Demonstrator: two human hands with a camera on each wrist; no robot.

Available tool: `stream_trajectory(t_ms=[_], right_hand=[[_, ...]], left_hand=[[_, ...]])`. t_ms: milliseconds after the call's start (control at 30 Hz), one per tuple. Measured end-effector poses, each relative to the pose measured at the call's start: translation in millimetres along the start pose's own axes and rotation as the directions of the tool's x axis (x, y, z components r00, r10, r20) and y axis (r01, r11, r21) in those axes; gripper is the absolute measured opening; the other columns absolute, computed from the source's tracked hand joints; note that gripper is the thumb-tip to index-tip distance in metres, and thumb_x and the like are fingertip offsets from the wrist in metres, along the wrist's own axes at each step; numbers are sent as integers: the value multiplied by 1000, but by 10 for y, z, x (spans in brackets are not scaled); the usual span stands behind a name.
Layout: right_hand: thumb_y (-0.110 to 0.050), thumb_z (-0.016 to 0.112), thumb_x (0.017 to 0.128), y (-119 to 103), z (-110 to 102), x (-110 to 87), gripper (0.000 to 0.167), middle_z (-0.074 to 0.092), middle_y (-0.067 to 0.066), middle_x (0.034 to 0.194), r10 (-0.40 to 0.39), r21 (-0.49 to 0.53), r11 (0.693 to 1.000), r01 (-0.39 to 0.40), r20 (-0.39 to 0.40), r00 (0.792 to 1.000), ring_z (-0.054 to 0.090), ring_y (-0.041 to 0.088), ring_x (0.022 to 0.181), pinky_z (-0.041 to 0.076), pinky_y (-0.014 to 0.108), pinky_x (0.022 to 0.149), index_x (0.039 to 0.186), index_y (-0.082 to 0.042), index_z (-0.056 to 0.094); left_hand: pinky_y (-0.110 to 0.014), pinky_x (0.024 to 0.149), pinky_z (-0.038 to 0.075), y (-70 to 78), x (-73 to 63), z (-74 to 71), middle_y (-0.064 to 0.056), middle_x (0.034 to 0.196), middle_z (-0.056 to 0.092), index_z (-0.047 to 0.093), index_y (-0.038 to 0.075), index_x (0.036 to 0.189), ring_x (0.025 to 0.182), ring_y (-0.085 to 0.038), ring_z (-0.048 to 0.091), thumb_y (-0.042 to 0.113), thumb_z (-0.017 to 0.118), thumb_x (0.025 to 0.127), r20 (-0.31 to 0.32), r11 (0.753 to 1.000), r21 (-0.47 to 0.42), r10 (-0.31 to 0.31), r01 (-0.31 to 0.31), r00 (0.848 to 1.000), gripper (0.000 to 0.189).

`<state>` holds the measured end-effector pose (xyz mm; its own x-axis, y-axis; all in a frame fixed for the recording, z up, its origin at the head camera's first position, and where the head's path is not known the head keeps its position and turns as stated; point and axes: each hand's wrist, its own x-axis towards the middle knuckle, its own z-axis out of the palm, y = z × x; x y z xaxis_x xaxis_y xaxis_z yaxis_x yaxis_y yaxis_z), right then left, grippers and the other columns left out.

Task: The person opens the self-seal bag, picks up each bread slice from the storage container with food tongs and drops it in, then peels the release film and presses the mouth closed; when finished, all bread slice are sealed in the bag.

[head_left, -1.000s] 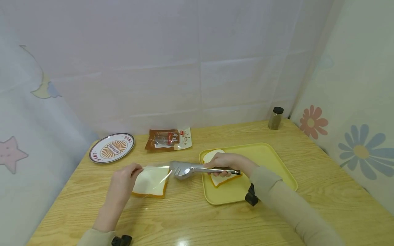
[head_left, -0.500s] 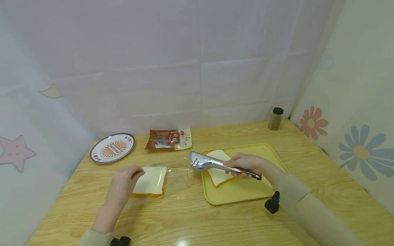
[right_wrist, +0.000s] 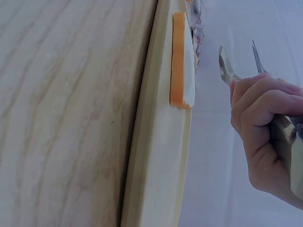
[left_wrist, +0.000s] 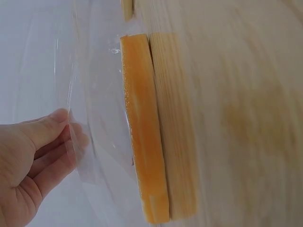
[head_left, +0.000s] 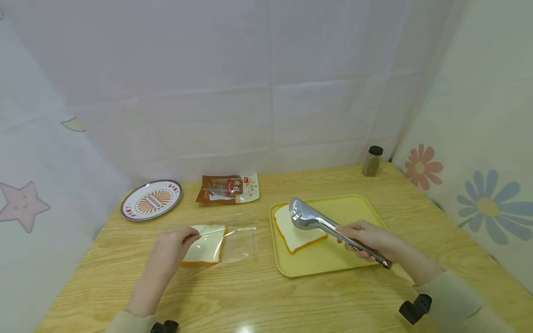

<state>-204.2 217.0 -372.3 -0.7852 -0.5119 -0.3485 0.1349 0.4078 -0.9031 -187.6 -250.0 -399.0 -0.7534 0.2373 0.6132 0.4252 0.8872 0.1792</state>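
Observation:
A clear plastic bag (head_left: pixel 243 240) lies on the left half of the table with a slice of bread (head_left: pixel 208 243) in it. My left hand (head_left: pixel 166 252) pinches the bag's film between thumb and fingers, lifting it above the slice's orange crust (left_wrist: pixel 144 127) in the left wrist view. My right hand (head_left: pixel 368 239) grips a pair of metal tongs (head_left: pixel 305 215) by the handles. Their head overlaps a second slice of bread (head_left: pixel 296 237) on the yellow tray (head_left: pixel 354 203). In the right wrist view the two tong tips (right_wrist: pixel 224 61) stand apart with nothing between them, above the tray.
Behind the bag lies a brown and white food packet (head_left: pixel 227 188). A round patterned plate (head_left: pixel 137 192) is at the back left. A small jar (head_left: pixel 372 164) with a black lid stands at the back right, near the flowered curtain (head_left: pixel 466 138). A pale curtain (head_left: pixel 208 92) closes off the back.
My right hand has drawn the tongs rightward, from beside the bagged slice to over the tray's slice. My left hand stays at the bag, shifted slightly right.

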Motion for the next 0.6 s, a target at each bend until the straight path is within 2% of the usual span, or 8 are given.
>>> stream_trajectory(t_ms=[100, 267, 433, 600], right_hand=[[-44, 41, 99, 55, -22, -159, 56, 52, 0, 70, 19, 7, 1000, -18, -17, 1000, 41, 4, 42, 38, 17, 39, 112, 9, 50], [-44, 38, 100, 191, -53, -395, 55, 53, 0, 72, 47, 15, 999, -46, -44, 998, 42, 3, 43, 40, 16, 40, 113, 9, 50], [-43, 36, 101, 326, -74, -581, 54, 54, -2, 70, 54, 47, 997, -53, -24, 998, 43, 2, 43, 40, 15, 39, 110, 9, 49], [-43, 34, 102, 439, -56, -715, 52, 52, -4, 66, 85, 71, 994, -84, -2, 996, 43, 2, 42, 40, 15, 39, 104, 7, 51]], left_hand=[[-35, 63, 57, 2, -2, -2, -4, 77, 73, 72, 7, 81, 70, -21, 68, 9, 76, 76, 20, 1000, 2, -17, 17, 1000, 7], [-36, 64, 58, 9, -7, 26, -4, 76, 73, 72, 6, 80, 70, -21, 69, 5, 77, 73, 18, 1000, -24, -5, 6, 1000, 8], [-34, 62, 58, 25, -9, 41, -5, 74, 72, 72, 5, 78, 68, -20, 69, 1, 78, 71, 0, 999, -38, 22, -22, 1000, 10], [-34, 62, 58, 38, 3, 40, -6, 75, 73, 72, 4, 79, 68, -20, 69, 2, 76, 73, 29, 999, -40, 12, -11, 1000, 8]])
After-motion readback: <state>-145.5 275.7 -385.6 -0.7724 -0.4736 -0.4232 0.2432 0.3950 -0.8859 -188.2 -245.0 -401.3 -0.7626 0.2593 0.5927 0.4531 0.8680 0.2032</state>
